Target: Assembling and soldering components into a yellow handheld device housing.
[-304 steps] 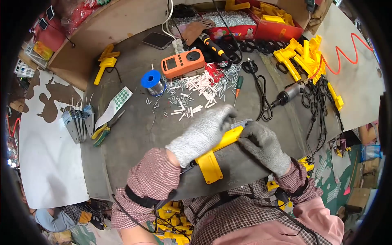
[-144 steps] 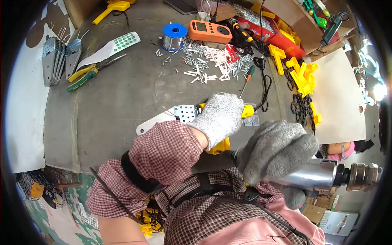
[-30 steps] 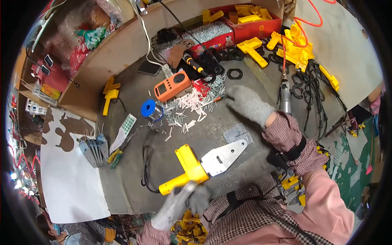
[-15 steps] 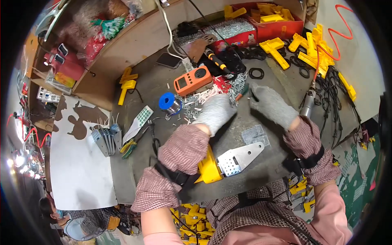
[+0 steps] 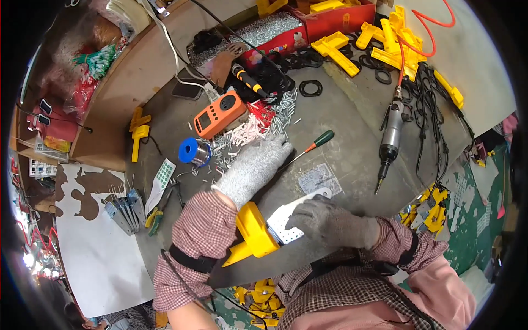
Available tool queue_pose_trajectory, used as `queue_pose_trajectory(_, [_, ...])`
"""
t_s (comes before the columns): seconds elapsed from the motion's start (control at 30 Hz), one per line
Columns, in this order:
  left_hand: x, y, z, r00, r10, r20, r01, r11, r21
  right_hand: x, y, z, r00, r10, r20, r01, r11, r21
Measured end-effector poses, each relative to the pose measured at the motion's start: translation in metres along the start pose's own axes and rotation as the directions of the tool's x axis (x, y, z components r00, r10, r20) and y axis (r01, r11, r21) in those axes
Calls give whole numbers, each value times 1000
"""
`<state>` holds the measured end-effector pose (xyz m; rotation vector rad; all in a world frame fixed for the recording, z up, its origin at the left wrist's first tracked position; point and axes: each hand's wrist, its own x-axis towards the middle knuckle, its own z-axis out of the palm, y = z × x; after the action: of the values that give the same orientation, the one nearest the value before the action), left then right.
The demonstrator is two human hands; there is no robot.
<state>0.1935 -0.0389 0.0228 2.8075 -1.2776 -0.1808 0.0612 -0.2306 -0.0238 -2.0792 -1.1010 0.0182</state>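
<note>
My left hand [image 5: 254, 169], in a light grey glove, is at the edge of a pile of small screws [image 5: 283, 113]. Its fingers are bent together, and whatever they may pinch is hidden. Nearer to me lies a tool body with a yellow plastic housing [image 5: 256, 231] and a flat, perforated metal plate [image 5: 281, 221]. My right hand [image 5: 330, 224], also gloved in grey, is closed over that plate, covering much of it. A screwdriver [image 5: 318, 144] with a green and red handle rests on the table, its tip close to my left hand.
An orange meter [image 5: 220, 114], a blue solder spool [image 5: 193, 151] and cutters [image 5: 154, 220] lie to the left. A pneumatic driver [image 5: 391, 132] on a red hose lies at right, beside black cables [image 5: 426, 118]. Yellow housings [image 5: 335, 52] and red boxes [image 5: 330, 25] stand at the back.
My right hand has come back toward me from beside the screwdriver onto the metal plate. The screwdriver now lies apart from it. My left hand stays by the screws; the view has shifted.
</note>
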Motion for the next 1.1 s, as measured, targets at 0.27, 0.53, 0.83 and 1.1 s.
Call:
queue_pose_trajectory(0.27, [-9,-9,-1,948,-319,-12,291,880,-376,10,-1,-6,995,-94,46,92,995,35])
queue_pose_trajectory(0.53, [-106,20,-20,924,-232,304,379,442,-813,10,7,10,995,-91,44,88,994,62])
queue_pose_trajectory(0.83, [-98,22,-19,934,-125,334,353,470,-809,8,7,13,997,-69,45,66,996,64])
queue_pose_trajectory(1.1, [-92,22,-27,904,-108,414,411,491,-768,11,4,9,996,-35,88,28,997,70])
